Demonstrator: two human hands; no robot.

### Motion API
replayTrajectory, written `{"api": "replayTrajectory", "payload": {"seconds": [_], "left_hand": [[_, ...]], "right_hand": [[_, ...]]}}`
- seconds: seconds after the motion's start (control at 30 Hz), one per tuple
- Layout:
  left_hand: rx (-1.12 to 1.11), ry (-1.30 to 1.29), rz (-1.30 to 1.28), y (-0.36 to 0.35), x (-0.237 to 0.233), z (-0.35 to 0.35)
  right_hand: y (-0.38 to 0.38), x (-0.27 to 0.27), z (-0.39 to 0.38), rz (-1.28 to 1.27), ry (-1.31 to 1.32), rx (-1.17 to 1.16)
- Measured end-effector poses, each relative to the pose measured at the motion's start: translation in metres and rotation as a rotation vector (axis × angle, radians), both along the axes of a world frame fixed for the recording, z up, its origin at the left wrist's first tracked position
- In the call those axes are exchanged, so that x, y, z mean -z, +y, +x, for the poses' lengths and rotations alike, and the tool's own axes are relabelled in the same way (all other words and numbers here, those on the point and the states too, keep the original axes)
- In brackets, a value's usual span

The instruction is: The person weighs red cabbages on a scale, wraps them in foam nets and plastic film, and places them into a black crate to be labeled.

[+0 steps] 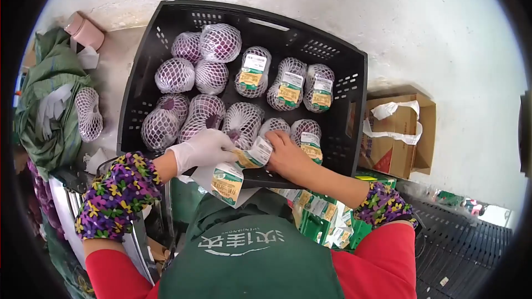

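Note:
My left hand (204, 150), in a white glove, is closed on a strip of printed labels (226, 184) that hangs over the near rim of a black plastic crate (354, 116). My bare right hand (291, 158) has its fingers closed at the right end of a green and yellow label (256, 154), over the crate's front row. Just beyond my hands lies purple produce in a white foam net (243, 123), without a visible label. Another netted pack (275, 126) is partly covered by my right hand. To its right sits a labelled netted pack (306, 135).
Several labelled packs (288, 84) and unlabelled netted pieces (220, 42) fill the crate. A cardboard box (396, 133) stands at right, by the wall. At left are a green sack (52, 116), a loose foam net (88, 114) and a pink bottle (84, 30). Green label-covered packaging (327, 216) sits below.

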State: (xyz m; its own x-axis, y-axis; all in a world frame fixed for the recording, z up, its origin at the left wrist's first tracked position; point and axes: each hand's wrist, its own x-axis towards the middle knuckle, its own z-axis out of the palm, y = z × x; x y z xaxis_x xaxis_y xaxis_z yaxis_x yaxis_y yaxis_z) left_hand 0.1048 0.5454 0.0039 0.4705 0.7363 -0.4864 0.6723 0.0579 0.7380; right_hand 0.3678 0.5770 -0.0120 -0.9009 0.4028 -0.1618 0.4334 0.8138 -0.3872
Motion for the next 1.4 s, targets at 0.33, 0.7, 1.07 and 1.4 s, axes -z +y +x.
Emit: {"api": "replayTrajectory", "payload": {"seconds": [0.33,0.7,1.07,1.4], "left_hand": [[-0.113,-0.115,0.054,-0.019,0.008,-0.001],[-0.135,-0.402,0.308,-0.02,-0.01,0.021],[-0.129,-0.493,-0.573,0.002,0.049,0.105],[-0.464,-0.597,-0.486,-0.028,-0.06,0.059]], "right_hand": [[0.075,0.004,0.009,-0.779,-0.197,0.886],[0.115,0.081,0.002,-0.838,-0.437,0.554],[0.096,0.044,0.026,-0.395,-0.103,0.73],[0.055,-0.072,0.031,-1.385,0.541,0.818]]}}
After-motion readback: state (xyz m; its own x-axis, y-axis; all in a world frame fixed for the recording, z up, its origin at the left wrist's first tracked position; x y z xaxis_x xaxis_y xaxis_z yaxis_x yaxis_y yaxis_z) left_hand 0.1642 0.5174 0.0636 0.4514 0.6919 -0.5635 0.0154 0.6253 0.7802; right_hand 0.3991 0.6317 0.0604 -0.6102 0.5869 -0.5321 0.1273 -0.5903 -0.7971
